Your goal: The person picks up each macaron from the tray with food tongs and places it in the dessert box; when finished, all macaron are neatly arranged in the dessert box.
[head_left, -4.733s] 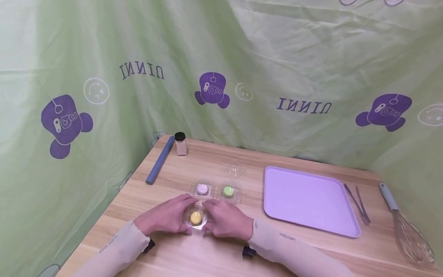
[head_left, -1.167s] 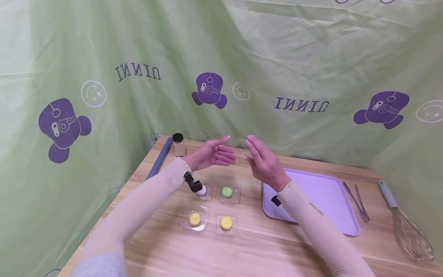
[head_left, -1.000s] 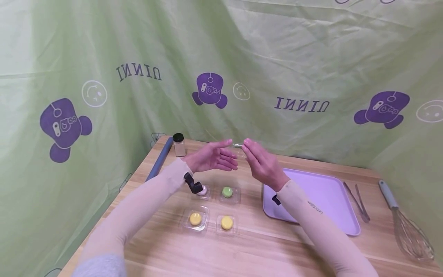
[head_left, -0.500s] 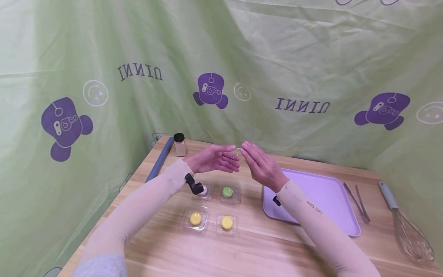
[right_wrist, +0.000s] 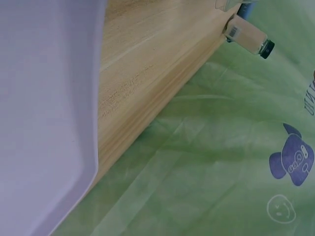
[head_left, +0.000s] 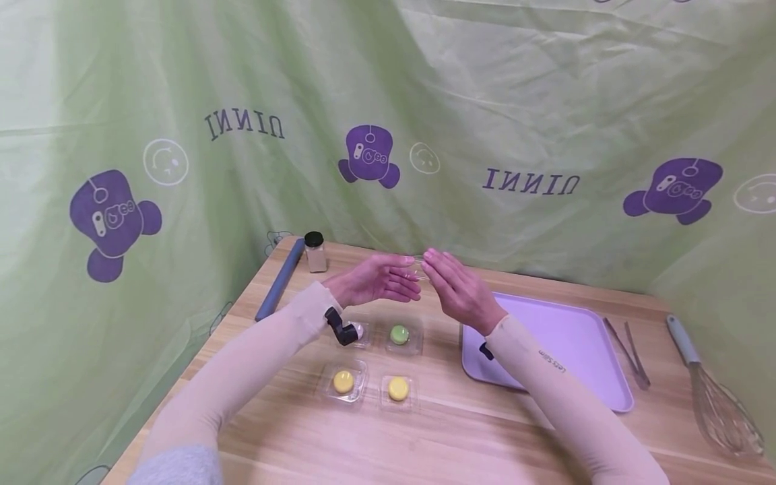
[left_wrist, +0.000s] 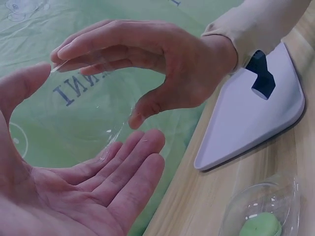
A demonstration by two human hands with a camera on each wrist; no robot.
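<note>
Above the back of the table, both hands hold a thin clear plastic shell (left_wrist: pixel 106 128) between them. My left hand (head_left: pixel 377 277) has its thumb at one edge and its fingers at the other, palm turned inward. Fingers and thumb of my right hand (head_left: pixel 457 286) grip the shell from the opposite side. Below stand several macarons in clear plastic trays: a green macaron (head_left: pixel 399 335), a yellow macaron (head_left: pixel 343 382) and a second yellow macaron (head_left: pixel 398 389). A pale pink macaron (head_left: pixel 358 329) is partly hidden by the left wrist's black mount.
A lilac tray (head_left: pixel 545 337) lies right of the macarons, partly under the right forearm. Beyond it are tongs (head_left: pixel 630 353) and a whisk (head_left: pixel 718 397). A blue rod (head_left: pixel 281 279) and a black-capped jar (head_left: pixel 316 252) stand back left. Green cloth (head_left: pixel 448 101) hangs behind the table.
Both hands have left the yellow macaron's tray in front and lifted the clear shell at the back. A second yellow macaron now shows. Over the last half second the hands barely move.
</note>
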